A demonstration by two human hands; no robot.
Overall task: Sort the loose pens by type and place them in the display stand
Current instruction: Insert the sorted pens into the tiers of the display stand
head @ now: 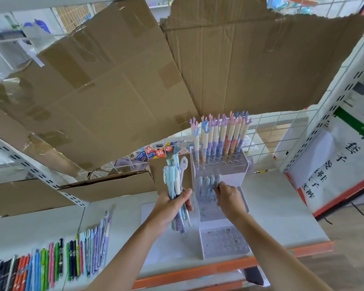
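A clear stepped display stand (243,244) with rows of holes stands on the white shelf. Its top tier holds several pastel antler-topped pens (221,135). The middle tier holds a few pale blue pens (208,182). My left hand (172,203) grips a bunch of light blue and purple pens (173,177) upright, just left of the stand. My right hand (228,195) pinches a pale blue pen (218,179) at the middle tier. A row of loose pens (51,263) in many colours lies on the shelf at the lower left.
Large flattened cardboard sheets (135,70) lean behind the stand. A low cardboard box (105,185) sits at the back left. White slotted uprights (334,110) and a wire grid frame the shelf. The orange shelf edge (219,267) runs along the front.
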